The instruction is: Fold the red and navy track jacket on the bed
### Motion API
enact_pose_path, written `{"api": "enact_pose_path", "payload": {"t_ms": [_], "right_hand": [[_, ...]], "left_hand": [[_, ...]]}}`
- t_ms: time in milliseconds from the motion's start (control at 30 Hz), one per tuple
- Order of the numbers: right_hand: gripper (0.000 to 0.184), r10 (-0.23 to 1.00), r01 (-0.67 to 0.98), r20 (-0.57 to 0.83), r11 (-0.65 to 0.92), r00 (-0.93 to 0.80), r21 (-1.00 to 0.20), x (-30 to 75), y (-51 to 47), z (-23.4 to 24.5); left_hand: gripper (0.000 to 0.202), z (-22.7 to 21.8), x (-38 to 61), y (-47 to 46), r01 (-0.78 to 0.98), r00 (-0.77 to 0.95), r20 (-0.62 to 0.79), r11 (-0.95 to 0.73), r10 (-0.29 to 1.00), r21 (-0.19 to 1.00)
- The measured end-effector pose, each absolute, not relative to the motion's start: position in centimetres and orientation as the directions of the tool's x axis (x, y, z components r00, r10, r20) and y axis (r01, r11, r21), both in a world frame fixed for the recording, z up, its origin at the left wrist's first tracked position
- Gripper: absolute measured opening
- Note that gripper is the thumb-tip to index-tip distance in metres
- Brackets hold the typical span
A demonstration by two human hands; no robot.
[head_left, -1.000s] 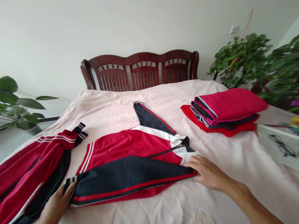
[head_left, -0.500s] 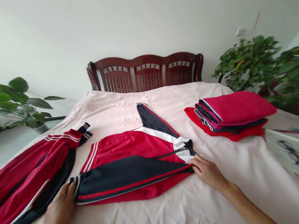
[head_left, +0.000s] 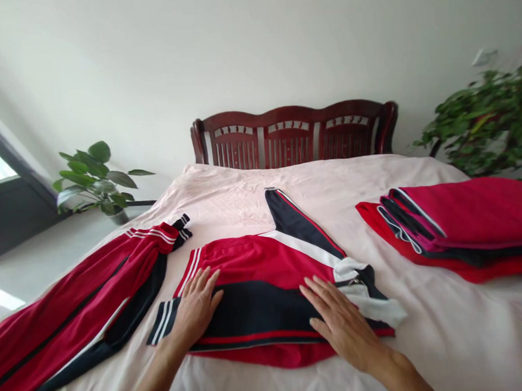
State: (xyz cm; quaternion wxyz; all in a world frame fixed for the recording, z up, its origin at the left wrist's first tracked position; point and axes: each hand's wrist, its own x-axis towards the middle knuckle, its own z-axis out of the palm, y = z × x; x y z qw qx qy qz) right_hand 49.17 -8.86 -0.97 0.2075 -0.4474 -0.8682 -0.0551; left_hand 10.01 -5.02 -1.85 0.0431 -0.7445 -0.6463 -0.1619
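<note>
A red, navy and white zip jacket (head_left: 260, 309) lies on the bed, its collar to the right and striped hem to the left. The near navy sleeve is laid across its front; the far sleeve stretches out toward the headboard. My left hand (head_left: 196, 307) rests flat near the cuff of the folded sleeve, fingers spread. Over the shoulder end of that sleeve, close to the white collar (head_left: 376, 306), my right hand (head_left: 339, 318) lies with fingers apart. Neither hand grips the cloth.
Left of the jacket lies another red and navy garment (head_left: 84, 297) with striped cuffs. A stack of folded red and dark clothes (head_left: 481, 216) sits on the right. The pale pink sheet (head_left: 225, 192) covers the bed up to a dark wooden headboard (head_left: 288, 140). Potted plants (head_left: 101, 177) stand beside it.
Both hands have let go of the near sleeve's cuff and shoulder and now lie flat on it. The sleeve has shifted inward over the jacket's front. The view has turned left.
</note>
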Motion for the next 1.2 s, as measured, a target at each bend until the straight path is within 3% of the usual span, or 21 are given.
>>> {"api": "enact_pose_path", "payload": {"t_ms": [133,233,367,467,567,733,900,1200], "right_hand": [[0.062,0.733,0.822,0.423,0.568,-0.533,0.051,50.6,-7.8,-4.4],[0.058,0.744,0.841,0.433,0.536,-0.508,0.066,52.6,-7.4,-5.1],[0.038,0.81,0.858,0.391,0.506,-0.436,-0.091,52.5,-5.6,-3.3],[0.041,0.893,0.874,0.32,0.406,-0.317,-0.266,50.8,-2.3,-1.0],[0.042,0.936,0.894,0.27,0.31,-0.226,-0.325,48.5,2.4,0.9],[0.035,0.954,0.921,0.193,0.277,-0.23,-0.273,44.2,11.0,1.8],[0.029,0.956,0.933,0.126,0.287,-0.265,-0.216,40.4,17.0,0.9],[0.034,0.961,0.958,0.127,0.261,-0.246,-0.12,39.8,19.7,-1.5]], "left_hand": [[0.054,-3.5,10.4,-4.7,0.994,0.086,0.164,-0.095,0.983,0.046],[0.054,-3.0,10.0,-4.6,0.996,0.04,0.091,-0.047,0.995,0.074],[0.038,0.2,10.1,-2.7,0.98,-0.043,0.043,0.034,0.998,0.194],[0.034,2.4,10.8,0.2,0.971,-0.1,0.109,0.073,0.989,0.228],[0.035,2.9,11.6,3.4,0.964,-0.162,0.169,0.12,0.972,0.237],[0.05,-0.3,12.2,6.0,0.946,-0.287,0.218,0.239,0.933,0.22],[0.055,-3.9,12.2,6.1,0.952,-0.294,0.253,0.259,0.922,0.163],[0.064,-4.0,12.2,6.3,0.94,-0.341,0.263,0.321,0.902,0.119]]}}
